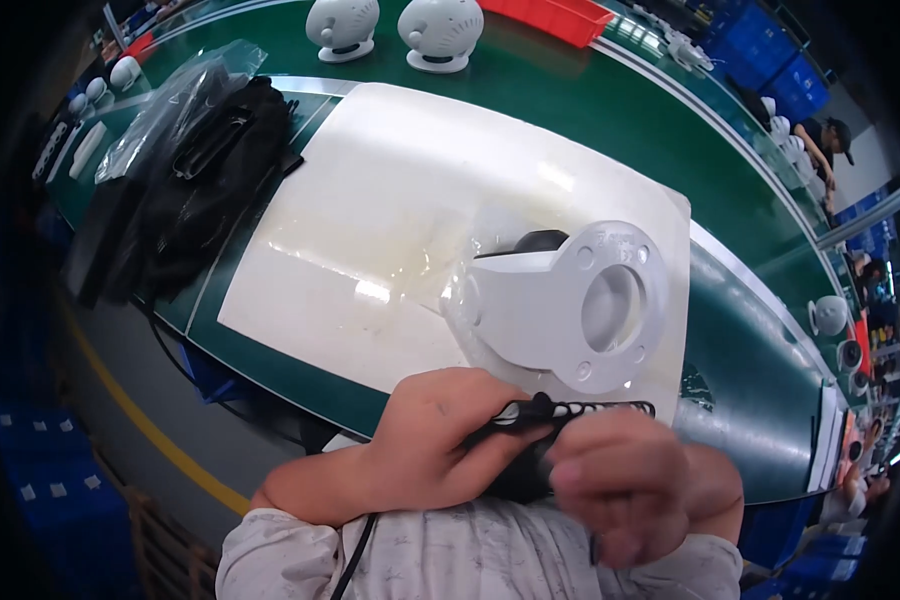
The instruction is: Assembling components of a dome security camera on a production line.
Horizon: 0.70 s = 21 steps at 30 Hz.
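In front of my body, my left hand point(435, 432) is closed around one end of a narrow black piece with a row of holes along it point(532, 408). Close to its other end is my right hand point(625, 478), curled and smeared by motion, so I cannot tell whether its fingers hold anything. Just beyond my hands a white plastic housing with a round ringed base point(515, 310) lies on its side on clear plastic film point(462, 325). A dark part point(541, 241) shows behind the housing.
A white sheet point(370, 150) covers the green bench point(560, 90). Black bags point(205, 185) and clear plastic point(185, 100) lie at left. Two white fan-shaped units point(441, 35) point(341, 28) stand at the back near a red bin point(560, 18). Another person point(825, 150) is at far right.
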Tool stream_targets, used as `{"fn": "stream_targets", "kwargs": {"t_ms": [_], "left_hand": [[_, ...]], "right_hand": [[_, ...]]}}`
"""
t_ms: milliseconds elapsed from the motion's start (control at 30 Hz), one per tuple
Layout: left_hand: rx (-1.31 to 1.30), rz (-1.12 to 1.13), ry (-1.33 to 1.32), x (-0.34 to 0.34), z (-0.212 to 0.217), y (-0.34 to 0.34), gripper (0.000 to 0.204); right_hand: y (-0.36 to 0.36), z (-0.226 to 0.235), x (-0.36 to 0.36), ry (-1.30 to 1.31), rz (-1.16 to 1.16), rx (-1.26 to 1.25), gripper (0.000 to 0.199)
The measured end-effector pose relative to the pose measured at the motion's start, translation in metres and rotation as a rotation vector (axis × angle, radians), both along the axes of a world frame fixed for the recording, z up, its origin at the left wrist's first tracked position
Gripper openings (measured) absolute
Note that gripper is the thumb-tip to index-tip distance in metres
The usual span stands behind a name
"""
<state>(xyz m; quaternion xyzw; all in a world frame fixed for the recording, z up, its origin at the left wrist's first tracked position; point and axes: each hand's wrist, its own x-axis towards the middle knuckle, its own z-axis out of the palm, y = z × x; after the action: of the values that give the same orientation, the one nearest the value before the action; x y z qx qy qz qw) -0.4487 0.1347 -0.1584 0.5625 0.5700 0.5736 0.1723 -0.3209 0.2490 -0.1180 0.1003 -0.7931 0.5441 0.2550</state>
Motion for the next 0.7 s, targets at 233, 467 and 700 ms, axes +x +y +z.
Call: {"fn": "stream_targets", "kwargs": {"t_ms": [233,467,700], "left_hand": [[0.219,0.025,0.094,0.001,-0.009,0.007,0.021],[0.217,-0.002,0.318,-0.017,-0.023,0.011,0.022],[0.308,0.023,0.301,-0.015,-0.031,0.016,0.017]], "right_hand": [[0.066,0.013,-0.027,0.344,-0.522,-0.07,0.061],[0.078,0.012,-0.03,-0.151,-0.366,-0.15,0.067],[0.078,0.008,-0.019,-0.032,-0.355,0.415,0.061]]}}
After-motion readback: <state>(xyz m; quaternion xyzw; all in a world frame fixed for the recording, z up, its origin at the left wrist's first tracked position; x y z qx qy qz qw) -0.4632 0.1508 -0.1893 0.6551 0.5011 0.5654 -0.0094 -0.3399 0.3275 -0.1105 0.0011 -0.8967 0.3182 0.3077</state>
